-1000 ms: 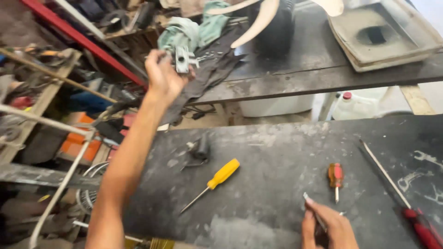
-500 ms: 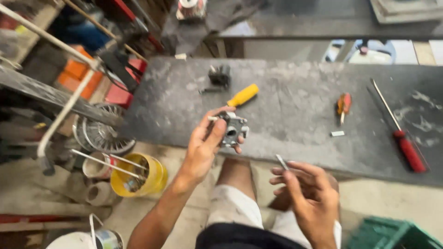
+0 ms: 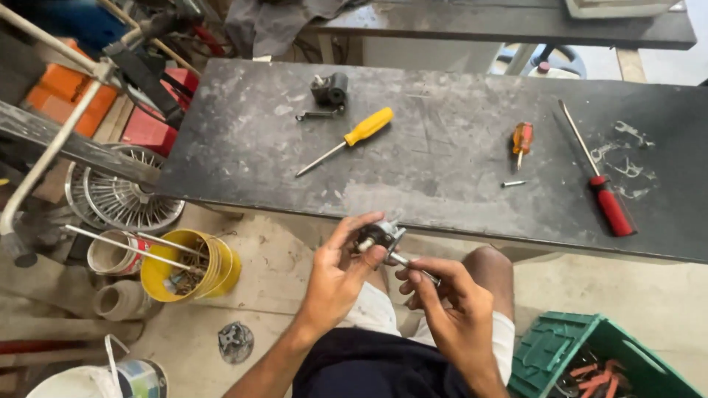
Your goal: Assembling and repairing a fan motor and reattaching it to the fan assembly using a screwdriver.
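Left hand [image 3: 335, 276] is curled round a small dark round metal part [image 3: 380, 234], thumb and fingers pinching it just below the dark workbench [image 3: 442, 162] edge, over the lap. Right hand [image 3: 450, 306] is closed on a thin silver metal rod [image 3: 409, 263] touching that part

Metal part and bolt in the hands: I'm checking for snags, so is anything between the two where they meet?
Nothing visible. The left hand holds the small metal part, and the right hand brings the bolt right up to it, clear of the workbench.
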